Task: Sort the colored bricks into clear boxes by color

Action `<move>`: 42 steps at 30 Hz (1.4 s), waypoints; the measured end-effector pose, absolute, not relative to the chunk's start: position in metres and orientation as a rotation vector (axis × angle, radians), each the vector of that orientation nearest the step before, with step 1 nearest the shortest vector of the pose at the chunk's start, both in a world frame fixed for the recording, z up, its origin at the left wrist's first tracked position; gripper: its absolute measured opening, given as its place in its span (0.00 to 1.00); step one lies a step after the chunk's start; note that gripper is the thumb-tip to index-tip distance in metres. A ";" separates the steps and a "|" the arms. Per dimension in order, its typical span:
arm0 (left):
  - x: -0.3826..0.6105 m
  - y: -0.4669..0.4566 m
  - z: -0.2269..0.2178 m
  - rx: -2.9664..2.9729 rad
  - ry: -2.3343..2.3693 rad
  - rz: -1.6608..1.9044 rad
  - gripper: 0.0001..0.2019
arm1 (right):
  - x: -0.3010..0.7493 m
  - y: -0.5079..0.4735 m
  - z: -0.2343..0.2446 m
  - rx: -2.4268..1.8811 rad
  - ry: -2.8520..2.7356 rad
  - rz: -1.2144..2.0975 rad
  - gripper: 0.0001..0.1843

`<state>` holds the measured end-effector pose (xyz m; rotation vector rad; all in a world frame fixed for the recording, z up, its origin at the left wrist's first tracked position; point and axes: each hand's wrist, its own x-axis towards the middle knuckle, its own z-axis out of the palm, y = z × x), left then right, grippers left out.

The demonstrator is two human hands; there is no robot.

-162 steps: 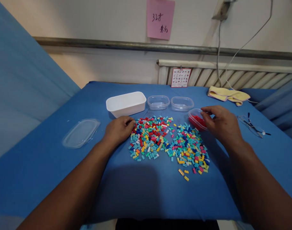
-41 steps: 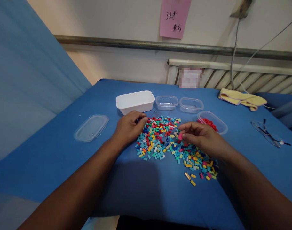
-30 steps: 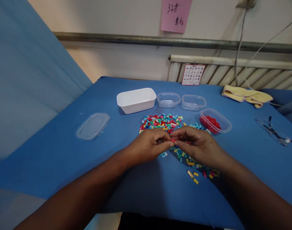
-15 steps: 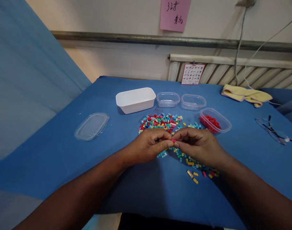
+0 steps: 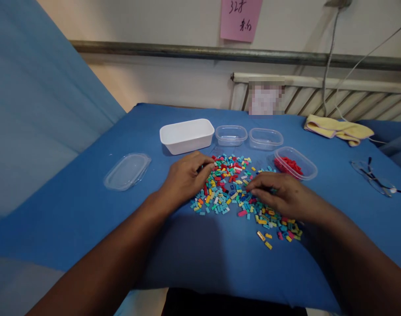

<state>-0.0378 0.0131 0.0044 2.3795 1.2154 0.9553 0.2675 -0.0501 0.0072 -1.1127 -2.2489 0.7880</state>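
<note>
My left hand (image 5: 190, 175) is over the left part of a spread of small coloured toy bricks (image 5: 220, 193), thumb and forefinger pinched together at the tips. Whatever is between them is too small to make out. My right hand (image 5: 282, 193) reaches into the right part of the same bricks, its fingertips close to the thumb and low among the pieces. Anything in that pinch cannot be made out. A pink brick (image 5: 242, 213) lies at the near side of the spread, between the hands. Bricks beneath both hands are partly hidden.
Behind the bricks stand a white tub (image 5: 189, 145) and two clear containers (image 5: 231, 141) (image 5: 265, 144). A clear container (image 5: 310, 172) with red bricks is at the right. A clear lid (image 5: 126, 173) lies left; eyeglasses (image 5: 373, 177) and a yellow cloth (image 5: 338, 128) lie right.
My hands were together holding a pink brick and have moved apart, the left to the left, the right to the right. A pink brick now lies on the table.
</note>
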 end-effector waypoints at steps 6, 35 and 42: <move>-0.041 0.028 -0.010 2.205 1.374 1.142 0.08 | 0.268 -0.041 -0.002 -1.270 -2.211 0.420 0.09; -0.043 0.042 -0.027 1.913 1.506 1.139 0.10 | 0.282 -0.040 0.014 -1.506 -2.125 -0.104 0.08; -0.039 0.039 -0.025 1.964 1.480 1.151 0.10 | 0.317 -0.032 0.009 -1.627 -1.910 -0.319 0.11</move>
